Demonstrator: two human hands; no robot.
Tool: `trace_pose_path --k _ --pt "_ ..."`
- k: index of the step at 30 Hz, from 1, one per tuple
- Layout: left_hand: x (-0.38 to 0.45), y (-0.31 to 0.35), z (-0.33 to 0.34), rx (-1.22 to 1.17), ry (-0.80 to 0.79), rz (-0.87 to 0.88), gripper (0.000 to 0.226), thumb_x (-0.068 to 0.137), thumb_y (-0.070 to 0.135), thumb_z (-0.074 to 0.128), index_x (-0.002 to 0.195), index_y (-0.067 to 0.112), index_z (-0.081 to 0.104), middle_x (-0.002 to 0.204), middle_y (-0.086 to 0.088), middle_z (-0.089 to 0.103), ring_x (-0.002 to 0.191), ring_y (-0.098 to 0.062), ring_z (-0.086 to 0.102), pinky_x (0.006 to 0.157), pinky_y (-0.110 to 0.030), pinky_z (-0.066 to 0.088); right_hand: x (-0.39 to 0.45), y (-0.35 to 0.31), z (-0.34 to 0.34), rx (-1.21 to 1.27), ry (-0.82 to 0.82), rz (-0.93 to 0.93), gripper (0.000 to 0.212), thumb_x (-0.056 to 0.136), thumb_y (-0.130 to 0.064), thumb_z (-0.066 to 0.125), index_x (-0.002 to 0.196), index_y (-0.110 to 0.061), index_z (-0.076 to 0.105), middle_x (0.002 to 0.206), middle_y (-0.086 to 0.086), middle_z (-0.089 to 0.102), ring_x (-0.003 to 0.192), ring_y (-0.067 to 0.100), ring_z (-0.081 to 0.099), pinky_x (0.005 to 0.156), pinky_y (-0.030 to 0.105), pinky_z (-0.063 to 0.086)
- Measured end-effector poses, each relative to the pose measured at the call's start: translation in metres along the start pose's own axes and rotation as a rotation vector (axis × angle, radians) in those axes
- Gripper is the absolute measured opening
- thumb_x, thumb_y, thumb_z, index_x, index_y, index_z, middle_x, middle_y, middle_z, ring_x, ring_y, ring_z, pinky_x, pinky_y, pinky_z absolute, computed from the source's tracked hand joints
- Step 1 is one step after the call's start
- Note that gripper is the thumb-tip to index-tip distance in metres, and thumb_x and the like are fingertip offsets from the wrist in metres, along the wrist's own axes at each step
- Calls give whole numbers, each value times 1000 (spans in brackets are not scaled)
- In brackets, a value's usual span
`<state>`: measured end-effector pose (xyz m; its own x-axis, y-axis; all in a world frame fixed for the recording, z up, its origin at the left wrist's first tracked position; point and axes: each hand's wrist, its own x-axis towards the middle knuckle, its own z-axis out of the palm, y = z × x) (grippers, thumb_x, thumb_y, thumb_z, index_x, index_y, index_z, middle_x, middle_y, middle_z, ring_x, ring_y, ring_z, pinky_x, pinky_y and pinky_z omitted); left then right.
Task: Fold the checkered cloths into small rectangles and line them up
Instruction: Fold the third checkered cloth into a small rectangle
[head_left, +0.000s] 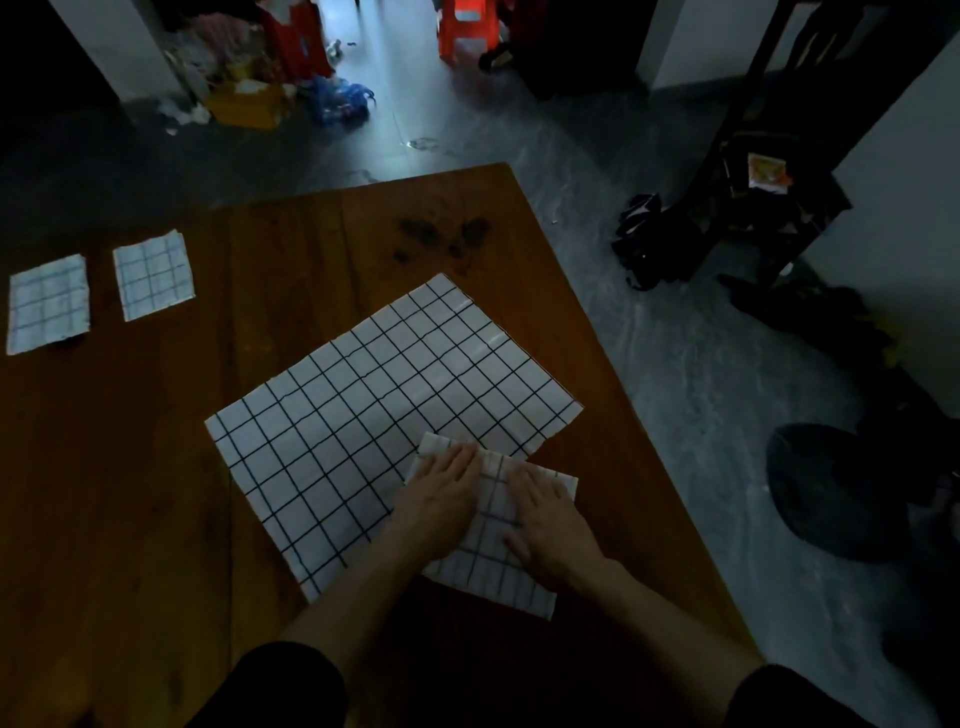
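Wood table (156, 493), brown, dim light; its far corner points away and its right edge runs diagonally down toward the person. Large checkered cloth (374, 405), white with a dark grid, lies spread flat mid-table, rotated so one corner sits right at the table's right edge. Partly folded cloth (493, 561) overlaps the big cloth's near-right corner, its lower end on bare wood. Left hand (441, 493) lies flat on the folded cloth's upper left part, fingers straight and together, pressing down. Right hand (550, 519) lies flat just beside it on the right part, fingers extended, also pressing; neither hand is gripping anything. Two finished folded rectangles sit far left, side by side with a narrow gap: left folded rectangle (48, 304) close to the table's left frame edge, right folded rectangle (154, 275) slightly further back. Bare wood is open between those two and the big cloth, and along the near-left side. Dark stains (447, 236) mark the wood near the far corner. No readable text or labels anywhere. Grey floor (675, 364) beyond the right edge, clutter and a red stool (467, 31) further back.
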<state>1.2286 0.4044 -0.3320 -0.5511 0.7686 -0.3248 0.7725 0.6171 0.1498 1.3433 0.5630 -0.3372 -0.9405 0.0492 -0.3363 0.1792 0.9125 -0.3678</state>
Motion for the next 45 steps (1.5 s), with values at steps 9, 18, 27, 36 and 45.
trace_pose_path --k 9,18,27,36,45 --pt "-7 -37 -1 -62 67 -121 68 101 36 41 155 13 8 164 -7 8 151 -22 6 121 -43 3 -17 27 -12 -94 -96 94 80 98 -54 29 141 -20 -28 158 -3 -21 146 14 -18 121 46 -8" --pt "13 -34 -30 -25 162 -120 46 92 26 54 136 19 43 140 -3 45 130 -22 38 110 -40 30 -25 30 -20 -15 140 124 70 90 -42 48 150 -15 25 154 5 33 142 20 29 117 38 19" --pt "35 -37 -46 79 -36 -86 65 78 35 70 133 22 38 139 -6 39 131 -26 31 115 -44 19 -4 17 -33 -57 119 240 60 90 -45 56 141 -22 35 129 3 44 115 18 41 94 32 34" --pt "22 -21 -55 -153 34 -127 16 89 26 57 85 35 44 83 13 48 89 -13 49 98 -35 34 7 11 -39 -34 67 182 50 84 -51 62 124 -25 47 122 -1 48 109 15 43 94 32 38" --pt "-1 0 -92 -717 193 -25 4 86 19 67 84 22 65 82 5 63 76 -13 59 70 -35 53 14 -10 -72 374 -52 14 20 90 -17 64 110 -18 62 95 -10 59 86 6 58 72 19 49"
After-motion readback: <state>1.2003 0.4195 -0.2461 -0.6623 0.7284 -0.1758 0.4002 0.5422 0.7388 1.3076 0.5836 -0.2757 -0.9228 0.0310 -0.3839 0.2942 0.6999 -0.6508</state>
